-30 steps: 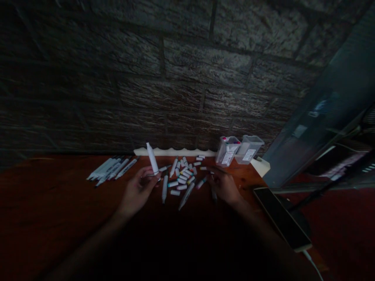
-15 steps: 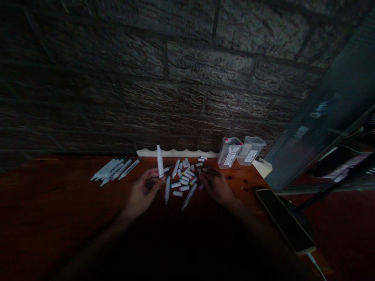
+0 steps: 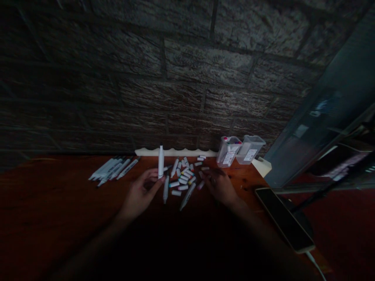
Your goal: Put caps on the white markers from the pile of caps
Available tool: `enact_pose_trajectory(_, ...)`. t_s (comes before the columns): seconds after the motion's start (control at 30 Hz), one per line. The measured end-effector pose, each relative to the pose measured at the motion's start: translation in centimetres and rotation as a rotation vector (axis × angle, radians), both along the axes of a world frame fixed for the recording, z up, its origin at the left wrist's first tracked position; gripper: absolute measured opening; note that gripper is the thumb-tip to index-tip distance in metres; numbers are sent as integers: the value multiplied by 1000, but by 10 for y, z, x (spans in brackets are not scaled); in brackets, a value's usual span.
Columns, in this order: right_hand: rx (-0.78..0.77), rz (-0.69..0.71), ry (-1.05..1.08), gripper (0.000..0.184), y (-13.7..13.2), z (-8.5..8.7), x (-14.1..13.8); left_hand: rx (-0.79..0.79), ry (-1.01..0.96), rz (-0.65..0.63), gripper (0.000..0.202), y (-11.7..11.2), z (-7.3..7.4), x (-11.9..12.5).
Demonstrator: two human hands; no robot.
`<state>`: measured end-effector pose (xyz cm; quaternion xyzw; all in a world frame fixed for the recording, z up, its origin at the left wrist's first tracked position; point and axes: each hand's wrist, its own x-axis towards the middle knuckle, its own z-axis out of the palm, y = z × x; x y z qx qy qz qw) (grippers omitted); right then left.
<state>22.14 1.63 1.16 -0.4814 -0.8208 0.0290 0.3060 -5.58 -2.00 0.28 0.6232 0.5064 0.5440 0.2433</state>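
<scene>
My left hand (image 3: 140,193) pinches a white marker (image 3: 161,161) by its lower end and holds it upright above the dark wooden table (image 3: 52,210). Just right of it lies a loose pile of marker caps and uncapped markers (image 3: 184,177). My right hand (image 3: 218,184) rests palm down at the pile's right edge, fingers curled over the nearest pieces; whether it holds anything is hidden in the dim light.
A row of capped markers (image 3: 113,168) lies at the left. Two clear plastic boxes (image 3: 239,149) stand by the brick wall, behind a white scalloped strip (image 3: 175,151). A phone (image 3: 284,219) with a cable lies at the right, below a slanted glass panel.
The marker in my left hand has swung from a leftward tilt to upright. My right hand has slid a little left and farther toward the pile.
</scene>
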Motion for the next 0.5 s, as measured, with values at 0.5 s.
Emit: enact_pose_trajectory(0.5, -40, 238, -26, 30, -15, 5, -8, -10, 87, -35, 29, 1, -1, -2)
